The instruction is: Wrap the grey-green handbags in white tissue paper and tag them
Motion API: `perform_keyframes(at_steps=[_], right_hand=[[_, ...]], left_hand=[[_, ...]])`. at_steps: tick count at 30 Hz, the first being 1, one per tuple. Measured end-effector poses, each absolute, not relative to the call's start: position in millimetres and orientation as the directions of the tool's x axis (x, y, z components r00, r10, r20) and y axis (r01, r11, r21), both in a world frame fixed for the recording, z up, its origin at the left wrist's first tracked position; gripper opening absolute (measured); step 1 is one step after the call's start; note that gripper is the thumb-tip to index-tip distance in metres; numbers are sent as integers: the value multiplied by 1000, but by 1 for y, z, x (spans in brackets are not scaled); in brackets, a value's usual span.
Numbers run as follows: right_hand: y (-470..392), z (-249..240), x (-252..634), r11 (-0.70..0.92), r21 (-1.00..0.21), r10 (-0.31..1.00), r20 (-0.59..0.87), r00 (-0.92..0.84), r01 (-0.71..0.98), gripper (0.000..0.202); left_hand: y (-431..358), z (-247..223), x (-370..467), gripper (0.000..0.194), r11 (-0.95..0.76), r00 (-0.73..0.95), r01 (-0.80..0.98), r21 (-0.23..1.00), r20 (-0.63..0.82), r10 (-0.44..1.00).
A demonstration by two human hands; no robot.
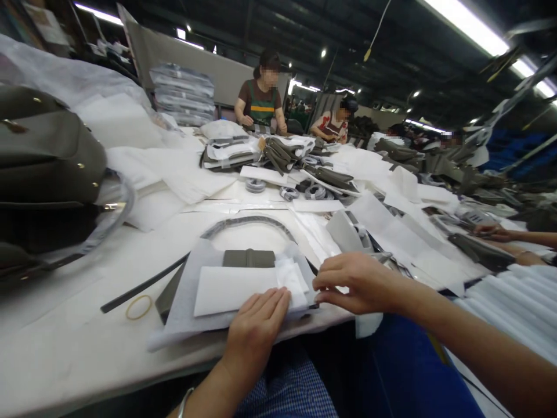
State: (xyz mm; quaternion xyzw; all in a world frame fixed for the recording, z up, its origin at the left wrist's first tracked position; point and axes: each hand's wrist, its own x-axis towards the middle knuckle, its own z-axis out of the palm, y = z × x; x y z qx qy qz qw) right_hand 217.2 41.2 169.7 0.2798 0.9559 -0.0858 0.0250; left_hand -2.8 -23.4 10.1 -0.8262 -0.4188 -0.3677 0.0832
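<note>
My left hand (261,318) lies flat, fingers stretched, on the lower right part of a white foam sheet (221,287). That sheet rests on a bag wrapped in thin white paper (183,319), with a dark olive strap piece (249,258) showing above it. A plastic-wrapped handle (250,220) arches behind the bag. At the bag's right edge, my right hand (343,281) is curled with thumb and fingertips close together; what they hold, if anything, is too small to make out. Crumpled white wrapping (290,281) lies between the hands.
A rubber band (139,307) and a dark strap (143,284) lie left on the white table (87,342). A large olive bag (43,174) stands far left. Wrapped straps and bags (282,154) are piled behind. Two people work across the table; another person's hands (494,233) are at right.
</note>
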Motion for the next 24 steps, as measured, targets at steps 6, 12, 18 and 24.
perform_keyframes(at_steps=[6,12,18,24], right_hand=[[99,151,173,885,42,455,-287,-843,464,21],[128,138,136,911,113,398,-492,-774,397,8],[134,133,113,899,196,429,-584,-689,392,9],[138,132,106,908,197,409,-603,-685,369,7]], left_hand=[[-23,10,-2,33,-638,350,743,200,697,626],[-23,9,0,35,-633,320,737,237,703,635],[-22,16,0,36,-605,309,753,258,674,671],[-18,24,3,22,-596,422,766,242,510,749]])
